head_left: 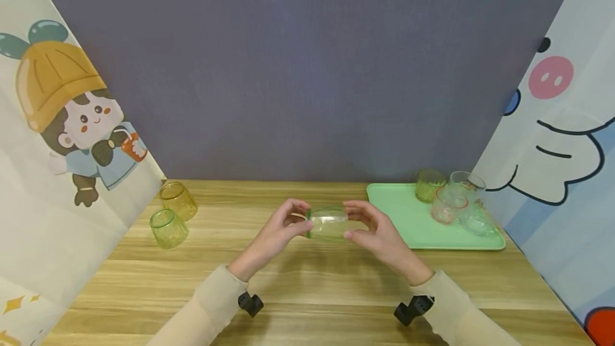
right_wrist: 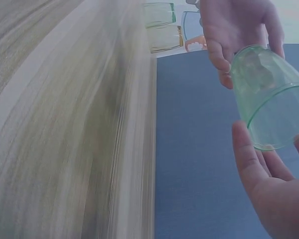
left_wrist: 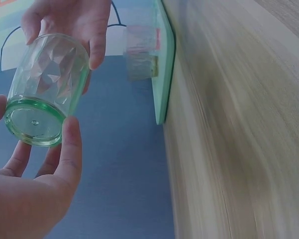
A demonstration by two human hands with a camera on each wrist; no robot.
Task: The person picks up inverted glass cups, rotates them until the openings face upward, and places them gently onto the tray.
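Holding a green glass cup (head_left: 328, 222) sideways in the air above the wooden table (head_left: 307, 282), both hands share it at mid-table, near the front. Long axis runs left-right, roughly level: thick green base points to the person's left, open mouth to the right. Left hand (head_left: 277, 236) pinches the base end, thumb and fingertips curled round the bottom rim; left wrist view shows the thumb (left_wrist: 69, 149) against the base edge. Right hand (head_left: 379, 234) grips the mouth end, fingers curled over the rim, thumb under it. Both hands touch it, neither nearer; cup sits between them, not resting on the table. Cup looks pale green, clear, faceted diamond pattern on the wall, darker green ring at the base, empty as far as I can tell, slightly tapered toward the base. To the right, just beside the right hand, a mint green tray (head_left: 408, 218) carries four glasses at its far end: a green one (head_left: 429, 185), a pink one (head_left: 448, 204) and two clear ones, bunched close. Far left of the table, well apart, two yellowish glasses (head_left: 173, 215) lie tipped near the cartoon curtain (head_left: 67, 138).
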